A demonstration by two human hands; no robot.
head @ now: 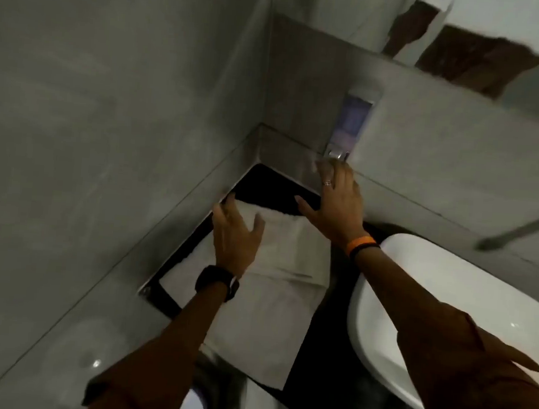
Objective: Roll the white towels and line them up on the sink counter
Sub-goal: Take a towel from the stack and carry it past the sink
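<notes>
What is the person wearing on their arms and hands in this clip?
Both arms have brown sleeves pushed up toward the elbows. The left hand has a black watch at the wrist. The right hand has a ring on one finger and an orange band beside a thin dark one.

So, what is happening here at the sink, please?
A person is working on a white towel that lies spread flat on the dark counter, in the corner beside the white basin. The left hand is at the towel's far end; the right hand is open above its far corner, below a wall dispenser. The towel is not yet rolled.
</notes>
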